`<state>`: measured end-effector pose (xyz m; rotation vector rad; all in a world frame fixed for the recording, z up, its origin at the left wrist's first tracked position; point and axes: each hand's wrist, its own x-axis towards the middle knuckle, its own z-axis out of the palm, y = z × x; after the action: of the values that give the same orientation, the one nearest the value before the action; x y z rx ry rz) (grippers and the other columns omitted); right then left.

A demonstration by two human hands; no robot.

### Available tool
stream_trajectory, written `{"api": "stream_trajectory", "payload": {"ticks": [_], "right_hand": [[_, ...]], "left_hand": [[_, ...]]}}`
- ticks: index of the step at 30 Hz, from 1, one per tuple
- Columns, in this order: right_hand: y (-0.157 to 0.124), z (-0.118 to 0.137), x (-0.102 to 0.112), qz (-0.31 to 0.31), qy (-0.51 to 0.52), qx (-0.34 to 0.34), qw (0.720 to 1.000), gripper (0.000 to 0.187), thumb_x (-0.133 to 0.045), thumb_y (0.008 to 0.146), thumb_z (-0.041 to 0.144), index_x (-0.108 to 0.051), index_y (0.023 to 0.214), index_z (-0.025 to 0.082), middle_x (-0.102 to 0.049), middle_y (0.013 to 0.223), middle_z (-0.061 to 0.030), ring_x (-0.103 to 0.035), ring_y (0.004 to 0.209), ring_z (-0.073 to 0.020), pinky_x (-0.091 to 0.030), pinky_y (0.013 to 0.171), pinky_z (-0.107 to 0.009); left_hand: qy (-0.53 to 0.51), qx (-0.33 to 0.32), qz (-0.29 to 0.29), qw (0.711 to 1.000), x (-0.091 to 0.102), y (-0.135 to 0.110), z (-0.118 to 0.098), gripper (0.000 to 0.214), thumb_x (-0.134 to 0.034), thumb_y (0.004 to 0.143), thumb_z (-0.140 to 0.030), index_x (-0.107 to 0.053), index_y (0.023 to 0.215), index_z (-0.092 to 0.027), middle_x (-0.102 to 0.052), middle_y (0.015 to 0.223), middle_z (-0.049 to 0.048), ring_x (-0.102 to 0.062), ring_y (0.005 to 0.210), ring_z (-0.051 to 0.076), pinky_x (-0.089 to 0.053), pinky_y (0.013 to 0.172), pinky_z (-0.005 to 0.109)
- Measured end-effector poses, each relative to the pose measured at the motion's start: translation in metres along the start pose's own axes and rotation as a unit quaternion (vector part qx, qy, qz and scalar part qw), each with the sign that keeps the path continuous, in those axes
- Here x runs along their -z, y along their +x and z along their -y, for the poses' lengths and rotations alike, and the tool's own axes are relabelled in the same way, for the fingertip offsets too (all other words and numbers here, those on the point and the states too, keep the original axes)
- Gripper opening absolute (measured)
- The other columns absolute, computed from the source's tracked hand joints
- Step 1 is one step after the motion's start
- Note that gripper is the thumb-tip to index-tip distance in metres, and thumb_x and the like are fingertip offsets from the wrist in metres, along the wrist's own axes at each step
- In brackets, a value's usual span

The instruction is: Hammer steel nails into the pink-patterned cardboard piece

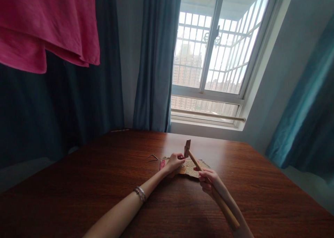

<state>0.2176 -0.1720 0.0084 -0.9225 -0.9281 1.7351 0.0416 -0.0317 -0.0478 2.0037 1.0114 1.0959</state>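
A hammer with a long wooden handle is gripped by my right hand, its head raised just beyond my left fingertips. The handle's butt end runs back along my right forearm. My left hand rests on a tan board dotted with many small holes or marks, its thumb and fingers pinched together. Whatever may be between those fingers is too small to make out. The board's left end has a pink-red patterned part, and its right edge looks notched. My left arm partly covers the board.
A thin, bent dark metal piece lies left of the board on the brown wooden table. Beyond the table are a barred window and blue curtains. Pink cloth hangs at upper left.
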Motion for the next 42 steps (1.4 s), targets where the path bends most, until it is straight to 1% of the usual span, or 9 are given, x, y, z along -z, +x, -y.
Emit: {"api": "stream_trajectory", "payload": {"ticks": [6,9,14,20,25,29,33,37,42], "right_hand": [[0.002,-0.002,0.002,0.005,0.004,0.003,1.000,0.046,-0.067,0.062,0.028,-0.055,0.102,0.011,-0.043,0.047,0.0097,-0.029,0.027,-0.0015,-0.014,0.028,-0.016],[0.002,-0.001,0.001,-0.002,0.000,-0.002,1.000,0.046,-0.068,0.061,0.028,-0.055,0.101,0.010,-0.045,0.047,0.0088,-0.029,0.027,-0.0015,-0.014,0.028,-0.016],[0.001,-0.001,-0.001,0.005,-0.003,0.012,1.000,0.046,-0.067,0.061,0.029,-0.056,0.102,0.010,-0.044,0.048,0.0090,-0.028,0.028,-0.0012,-0.015,0.028,-0.016],[0.001,-0.002,-0.001,0.003,-0.004,0.006,1.000,0.047,-0.068,0.061,0.029,-0.056,0.102,0.011,-0.045,0.048,0.0089,-0.029,0.028,-0.0009,-0.015,0.028,-0.016],[0.002,-0.001,-0.001,0.005,0.021,0.021,1.000,0.047,-0.070,0.062,0.032,-0.056,0.102,0.012,-0.044,0.049,0.0094,-0.028,0.027,-0.0003,-0.013,0.027,-0.016],[0.004,-0.003,-0.001,0.018,0.035,0.006,0.999,0.049,-0.071,0.061,0.035,-0.055,0.102,0.013,-0.044,0.049,0.0098,-0.028,0.027,-0.0004,-0.014,0.027,-0.016],[0.004,-0.006,-0.002,0.012,0.031,-0.005,0.999,0.051,-0.071,0.060,0.037,-0.055,0.102,0.013,-0.043,0.046,0.0105,-0.028,0.027,-0.0011,-0.014,0.027,-0.016],[0.000,-0.009,-0.007,0.009,0.024,0.017,1.000,0.049,-0.070,0.062,0.037,-0.055,0.102,0.013,-0.043,0.047,0.0102,-0.028,0.026,-0.0008,-0.015,0.027,-0.016],[-0.004,-0.009,-0.012,-0.005,0.005,0.014,1.000,0.049,-0.070,0.062,0.035,-0.056,0.102,0.011,-0.045,0.048,0.0088,-0.029,0.027,-0.0010,-0.015,0.027,-0.015]], "left_hand": [[0.007,-0.002,0.005,1.000,0.000,0.000,0.000,0.021,-0.054,0.071,-0.030,-0.065,0.075,-0.012,-0.064,0.069,0.0025,-0.056,0.066,0.014,-0.040,0.060,0.022],[0.015,0.006,0.001,1.000,0.000,0.000,-0.002,0.020,-0.055,0.071,-0.030,-0.065,0.073,-0.013,-0.063,0.068,0.0017,-0.056,0.065,0.014,-0.040,0.060,0.022],[0.006,0.012,0.010,1.000,0.002,-0.001,-0.008,0.017,-0.055,0.071,-0.030,-0.065,0.074,-0.016,-0.064,0.070,0.0013,-0.057,0.069,0.014,-0.041,0.062,0.021],[0.008,0.013,0.011,1.000,0.004,-0.002,-0.011,0.018,-0.055,0.071,-0.028,-0.065,0.073,-0.013,-0.064,0.069,0.0023,-0.056,0.067,0.014,-0.041,0.061,0.022],[-0.003,0.011,0.012,1.000,0.002,-0.001,-0.008,0.019,-0.054,0.070,-0.027,-0.066,0.076,-0.013,-0.065,0.072,0.0033,-0.057,0.069,0.015,-0.043,0.064,0.023],[-0.003,0.003,0.011,1.000,0.001,-0.001,-0.005,0.020,-0.054,0.070,-0.027,-0.066,0.076,-0.013,-0.065,0.072,0.0032,-0.057,0.068,0.014,-0.042,0.063,0.023],[0.010,0.027,0.003,1.000,0.001,-0.002,-0.007,0.019,-0.055,0.070,-0.029,-0.066,0.073,-0.014,-0.064,0.069,0.0021,-0.056,0.067,0.014,-0.041,0.060,0.022],[0.015,0.041,0.000,0.999,0.002,-0.003,-0.010,0.014,-0.056,0.069,-0.028,-0.066,0.072,-0.017,-0.064,0.069,0.0011,-0.057,0.068,0.014,-0.042,0.061,0.022],[-0.020,0.036,0.012,0.999,0.000,-0.001,-0.007,0.018,-0.057,0.068,-0.026,-0.067,0.080,-0.017,-0.067,0.077,0.0022,-0.058,0.070,0.016,-0.043,0.062,0.023]]}}
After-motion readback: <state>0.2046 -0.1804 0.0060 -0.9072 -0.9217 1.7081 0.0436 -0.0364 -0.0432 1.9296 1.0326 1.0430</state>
